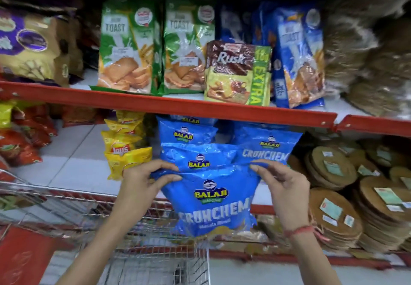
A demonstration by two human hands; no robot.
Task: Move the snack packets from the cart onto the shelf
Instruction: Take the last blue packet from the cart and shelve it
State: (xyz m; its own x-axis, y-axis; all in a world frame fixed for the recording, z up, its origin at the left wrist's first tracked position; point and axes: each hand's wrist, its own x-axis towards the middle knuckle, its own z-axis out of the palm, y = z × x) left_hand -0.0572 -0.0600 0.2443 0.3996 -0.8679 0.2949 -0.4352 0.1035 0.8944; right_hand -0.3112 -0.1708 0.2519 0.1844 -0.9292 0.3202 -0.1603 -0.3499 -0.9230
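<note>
My left hand (142, 180) and right hand (282, 186) pinch the top corners of a blue packet (213, 202), hanging upright over the cart (155, 251), the shelf (73, 158) straight ahead.

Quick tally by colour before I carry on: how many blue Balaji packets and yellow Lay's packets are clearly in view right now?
Blue Balaji packets: 4, one held by left hand and right hand (held packet), three on the shelf.
Yellow Lay's packets: 4 at least; the stack overlaps.
Total: 8
</note>
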